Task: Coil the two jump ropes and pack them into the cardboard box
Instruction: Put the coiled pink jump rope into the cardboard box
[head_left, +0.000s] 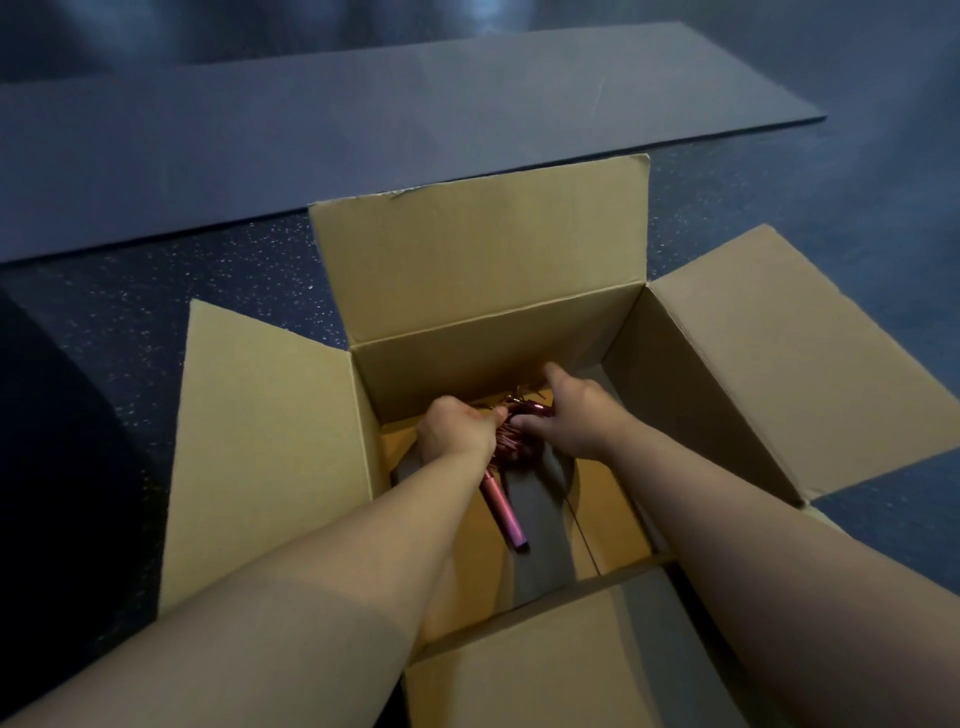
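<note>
The cardboard box (519, 332) is set on the floor (208, 291) with all four flaps folded outward. Inside it, a coiled pink jump rope (514, 436) is gripped by the left hand (457, 431) and the right hand (576, 410), fingers curled round the bundle. One pink handle (504, 514) is seen below the left wrist, pointing toward the near wall.

Tan cardboard box (691, 374); between the hands, a metallic pink jump rope (511, 519) (its handle shading to purple). Beyond them, dark navy floor (208, 291) with white speckles, plain slate-blue mat (311, 130).
</note>
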